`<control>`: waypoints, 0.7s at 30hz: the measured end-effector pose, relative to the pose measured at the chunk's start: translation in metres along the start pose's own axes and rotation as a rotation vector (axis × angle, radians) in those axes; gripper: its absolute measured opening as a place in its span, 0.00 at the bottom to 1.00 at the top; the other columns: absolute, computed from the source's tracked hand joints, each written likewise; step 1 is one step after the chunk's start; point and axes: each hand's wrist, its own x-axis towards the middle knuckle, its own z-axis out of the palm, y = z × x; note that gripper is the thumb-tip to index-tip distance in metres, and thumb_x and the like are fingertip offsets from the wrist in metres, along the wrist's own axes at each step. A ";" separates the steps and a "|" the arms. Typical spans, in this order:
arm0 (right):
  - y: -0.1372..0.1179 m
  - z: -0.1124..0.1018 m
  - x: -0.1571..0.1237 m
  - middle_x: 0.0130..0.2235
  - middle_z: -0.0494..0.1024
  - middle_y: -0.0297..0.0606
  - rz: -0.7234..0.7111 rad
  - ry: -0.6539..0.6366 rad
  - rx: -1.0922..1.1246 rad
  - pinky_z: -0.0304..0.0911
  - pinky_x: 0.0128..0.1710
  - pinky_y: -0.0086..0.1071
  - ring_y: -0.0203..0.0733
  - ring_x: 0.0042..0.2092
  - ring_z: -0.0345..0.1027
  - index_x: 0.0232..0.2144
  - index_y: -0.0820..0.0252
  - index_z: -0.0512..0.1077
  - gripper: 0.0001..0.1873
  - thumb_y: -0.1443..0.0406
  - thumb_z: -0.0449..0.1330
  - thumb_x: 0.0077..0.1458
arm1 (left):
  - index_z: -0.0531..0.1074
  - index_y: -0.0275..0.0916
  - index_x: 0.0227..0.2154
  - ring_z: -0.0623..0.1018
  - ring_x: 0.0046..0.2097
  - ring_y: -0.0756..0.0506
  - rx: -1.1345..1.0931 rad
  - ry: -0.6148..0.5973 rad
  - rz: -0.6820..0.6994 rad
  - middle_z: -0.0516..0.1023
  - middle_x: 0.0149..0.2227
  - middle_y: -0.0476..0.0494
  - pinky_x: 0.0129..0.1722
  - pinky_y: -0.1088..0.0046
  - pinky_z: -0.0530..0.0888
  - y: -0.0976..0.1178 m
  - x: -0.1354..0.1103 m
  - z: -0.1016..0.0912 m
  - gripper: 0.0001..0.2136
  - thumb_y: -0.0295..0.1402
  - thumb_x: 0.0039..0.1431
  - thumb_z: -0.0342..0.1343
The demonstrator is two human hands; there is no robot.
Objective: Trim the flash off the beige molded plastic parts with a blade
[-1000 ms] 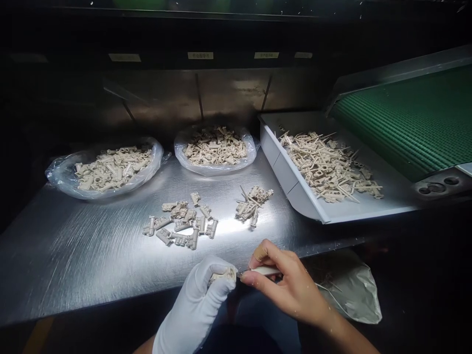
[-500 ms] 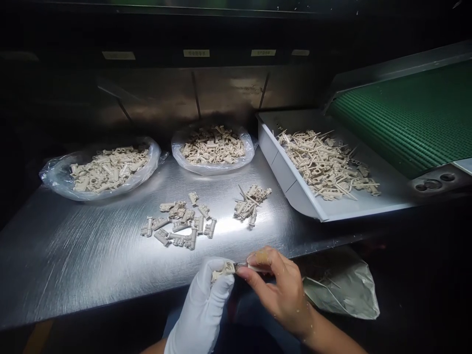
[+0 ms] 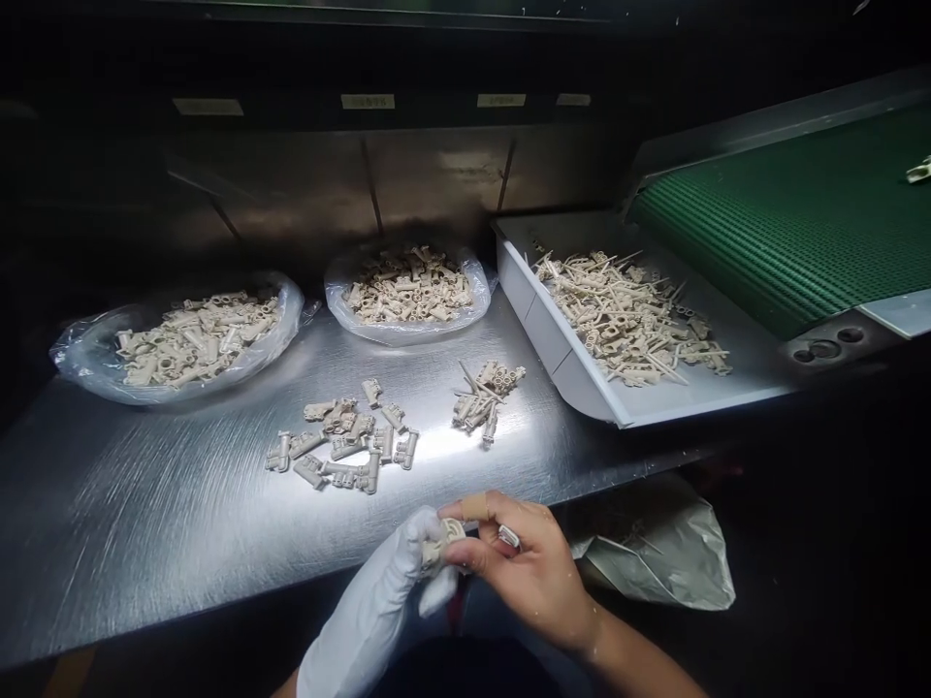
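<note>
In its white glove, my left hand [image 3: 393, 562] is closed round a beige plastic part [image 3: 443, 543] just off the table's front edge. My right hand [image 3: 530, 562], bare with a tan plaster on the index finger, has its thumb and index fingertip on the same part. A small knife [image 3: 509, 536] with a pale handle sits in the right hand's curled fingers; only the handle end shows and the blade is hidden. Beyond my hands, a loose group of beige parts [image 3: 349, 446] lies on the metal table, with a smaller pile [image 3: 487, 397] of parts and thin sprues to its right.
Two clear plastic bags, the left [image 3: 87, 364] and the middle one [image 3: 393, 334], hold heaped parts. A white tray [image 3: 538, 320] with parts and sprues stands below a green conveyor belt [image 3: 786, 223]. Another bag [image 3: 676, 562] hangs under the table edge [image 3: 254, 591].
My right hand has turned, bringing thumb and index finger onto the part; the knife has shifted back into its palm. The part has turned in my left hand. A part now shows on the belt.
</note>
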 end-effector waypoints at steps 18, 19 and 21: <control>-0.006 -0.016 -0.006 0.30 0.73 0.31 0.168 -0.136 -0.061 0.61 0.27 0.24 0.36 0.30 0.69 0.37 0.55 0.67 0.09 0.59 0.55 0.71 | 0.77 0.39 0.30 0.63 0.27 0.47 0.002 0.029 -0.042 0.64 0.26 0.49 0.31 0.69 0.71 -0.005 -0.005 -0.009 0.29 0.58 0.69 0.44; -0.004 -0.016 -0.006 0.30 0.73 0.31 0.169 -0.137 -0.066 0.62 0.27 0.24 0.36 0.30 0.70 0.37 0.55 0.67 0.09 0.59 0.55 0.71 | 0.77 0.39 0.30 0.64 0.27 0.47 0.014 0.024 -0.044 0.64 0.25 0.49 0.30 0.69 0.72 -0.004 -0.005 -0.009 0.29 0.58 0.68 0.45; -0.001 -0.015 -0.007 0.31 0.74 0.32 0.153 -0.111 -0.096 0.63 0.28 0.25 0.37 0.32 0.72 0.38 0.55 0.67 0.08 0.59 0.55 0.71 | 0.78 0.40 0.29 0.64 0.27 0.47 0.042 0.025 -0.046 0.63 0.24 0.49 0.31 0.69 0.72 -0.003 -0.005 -0.010 0.29 0.58 0.69 0.44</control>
